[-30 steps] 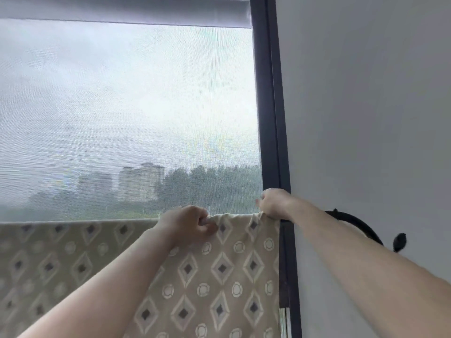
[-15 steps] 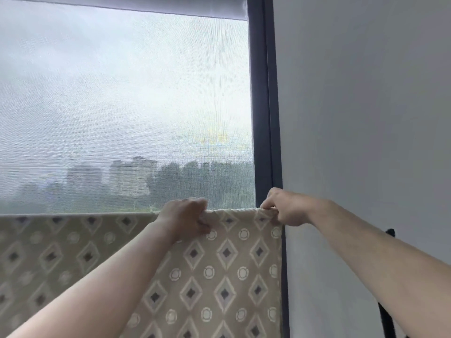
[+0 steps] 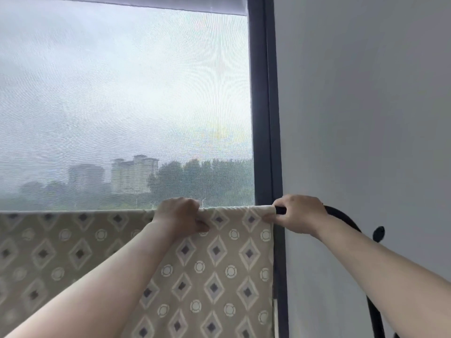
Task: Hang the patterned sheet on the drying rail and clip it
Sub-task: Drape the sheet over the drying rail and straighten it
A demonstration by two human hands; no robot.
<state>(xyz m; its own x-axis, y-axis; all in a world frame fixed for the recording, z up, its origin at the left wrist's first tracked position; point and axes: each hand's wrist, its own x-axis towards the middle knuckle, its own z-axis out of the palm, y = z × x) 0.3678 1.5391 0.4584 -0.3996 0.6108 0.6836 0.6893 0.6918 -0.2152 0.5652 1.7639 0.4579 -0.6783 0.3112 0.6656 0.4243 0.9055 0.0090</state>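
Draping over the black drying rail (image 3: 340,215) before the window (image 3: 122,106), the patterned sheet (image 3: 214,264) hangs flat, its top fold pinched in the closed grip of the left hand (image 3: 180,215), while the right hand (image 3: 297,213) closes its grip round the bare rail end, touching the sheet's right corner.

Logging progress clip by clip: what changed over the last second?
The right hand slid right, off the corner of the patterned sheet, and its grip now wraps the bare black drying rail just past the edge. The left hand still holds the sheet's top fold; the sheet hangs as before, no clip in view.
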